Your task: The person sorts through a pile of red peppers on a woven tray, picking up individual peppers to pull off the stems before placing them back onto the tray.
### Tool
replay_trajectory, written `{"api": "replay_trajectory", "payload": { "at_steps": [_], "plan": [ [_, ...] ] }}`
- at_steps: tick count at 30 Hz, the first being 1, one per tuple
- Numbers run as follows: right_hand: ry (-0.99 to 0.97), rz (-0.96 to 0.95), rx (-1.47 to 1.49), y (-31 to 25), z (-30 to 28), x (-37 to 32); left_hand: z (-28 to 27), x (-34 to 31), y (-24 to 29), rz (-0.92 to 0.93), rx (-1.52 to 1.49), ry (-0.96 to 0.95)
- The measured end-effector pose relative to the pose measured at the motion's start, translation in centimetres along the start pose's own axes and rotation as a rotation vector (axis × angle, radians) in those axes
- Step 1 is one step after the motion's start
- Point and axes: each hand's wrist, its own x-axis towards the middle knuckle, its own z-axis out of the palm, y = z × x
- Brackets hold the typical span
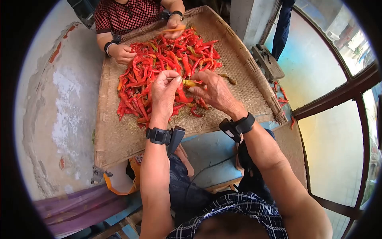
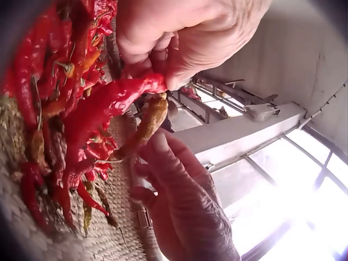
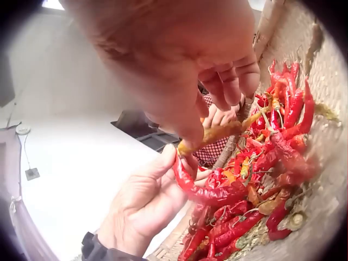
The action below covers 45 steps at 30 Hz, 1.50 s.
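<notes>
Over a heap of red peppers (image 1: 137,85), the left hand (image 1: 164,95) pinches one end of a long red pepper (image 2: 103,109) between thumb and fingers. The right hand (image 1: 217,93) faces it and holds a wrinkled yellow-brown pepper (image 2: 149,125) by thumb and fingertips. In the left wrist view, one end of this pepper lies close to the pinched end of the red one. The right wrist view shows the yellowish pepper (image 3: 217,132) under the right hand (image 3: 179,70), with the left hand (image 3: 144,209) below beside the curved red pepper (image 3: 209,194).
The heap lies on a large woven tray (image 1: 115,145) with a raised rim. Across it, another person (image 1: 127,18) in a patterned red shirt has both hands at the peppers. A wall stands at the left, framed window panes at the right; loose peppers (image 1: 283,95) lie outside the tray.
</notes>
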Motion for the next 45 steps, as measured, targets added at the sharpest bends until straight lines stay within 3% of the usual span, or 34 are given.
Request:
{"api": "replay_trajectory", "payload": {
  "at_steps": [1, 4, 8, 11, 14, 15, 18, 22, 27, 33, 35, 38, 39, 41, 45],
  "plan": [
    [-0.075, 0.084, 0.011, -0.2, -0.2, 0.1, 0.4, -0.1, -0.2, 0.006, -0.005, -0.030],
    [-0.090, 0.100, -0.132, 0.9, -0.8, -0.1, 0.9, 0.2, -0.9, 0.030, 0.024, -0.065],
    [0.014, 0.173, -0.183, 2.4, -3.1, -1.1, 1.7, 0.5, -2.5, -0.006, 0.129, -0.021],
    [0.041, 0.270, 0.050, 2.7, -4.6, -1.1, 3.2, 0.8, -2.6, -0.025, 0.194, -0.062],
    [0.017, 0.225, 0.254, 2.1, -4.2, -1.5, 4.4, -0.1, -1.3, -0.062, 0.225, -0.141],
    [0.062, 0.088, 0.187, 2.4, -3.5, -1.3, 5.0, -0.5, -0.5, -0.088, 0.185, -0.204],
    [-0.012, 0.091, 0.252, 2.3, -3.2, -1.4, 5.5, -0.8, -0.5, -0.105, 0.111, -0.252],
    [-0.167, 0.129, 0.218, 2.1, -3.5, -0.9, 4.2, -0.1, 0.2, -0.016, 0.134, 0.000],
    [-0.116, 0.107, -0.005, 4.9, -1.9, -1.1, -1.1, 1.3, 1.4, 0.055, 0.000, 0.371],
    [-0.148, 0.148, -0.240, 5.4, 0.6, -0.2, -4.3, 0.4, 2.6, 0.027, -0.057, 0.547],
    [-0.272, 0.221, -0.452, 4.9, 1.4, -0.3, -4.7, 0.1, 2.3, 0.025, -0.034, 0.542],
    [-0.262, 0.199, -0.491, 5.1, 2.5, -0.1, -4.2, -0.4, 2.3, 0.047, 0.023, 0.517],
    [-0.263, 0.194, -0.491, 5.1, 2.7, 0.2, -4.1, -0.4, 2.2, 0.064, 0.072, 0.423],
    [-0.398, 0.382, -0.552, 4.9, 3.0, 0.8, -3.6, -0.3, 1.6, 0.083, 0.194, 0.319],
    [-0.446, 0.388, -0.588, 4.5, 1.9, 0.5, -0.8, -1.4, 1.8, 0.059, 0.400, 0.118]
  ]
}}
